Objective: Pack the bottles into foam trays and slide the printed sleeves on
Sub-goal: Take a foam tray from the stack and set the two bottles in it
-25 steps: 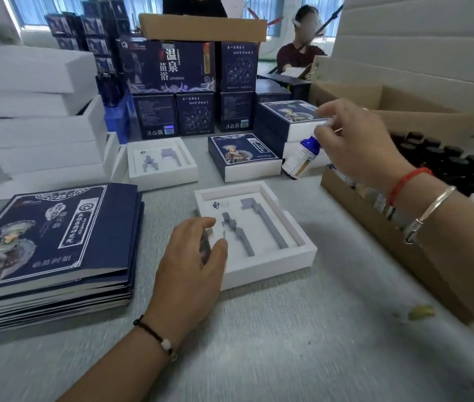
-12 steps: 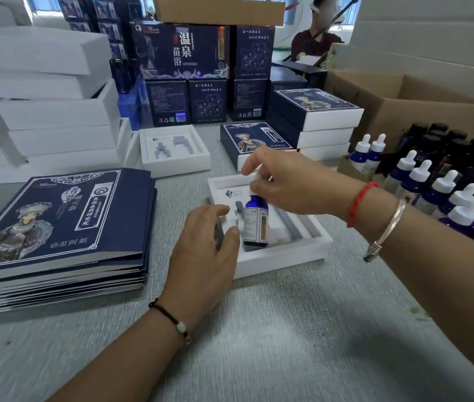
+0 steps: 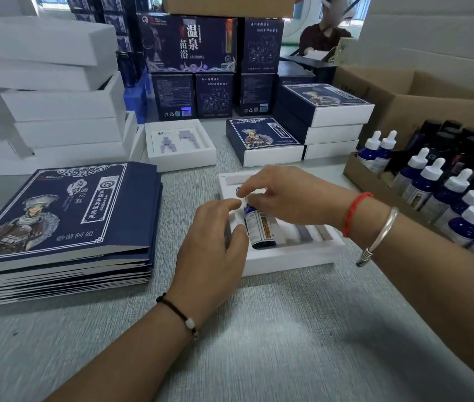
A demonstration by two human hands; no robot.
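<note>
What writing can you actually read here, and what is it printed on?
"温泉 苗浴": large dark box at the back.
"苗阿姐": top printed sleeve of the stack.
Bottle label, small dark boxes, finished packs: print too small or blurred.

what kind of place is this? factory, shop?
Likely a hand-packing line in a small workshop: stacked white boxes, a pile of flat printed sleeves, and a carton of dropper bottles beside the foam tray being filled.

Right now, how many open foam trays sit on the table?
2: one foam tray under both hands, holding a blue bottle; one empty tray behind it. Others may be hidden.
</note>
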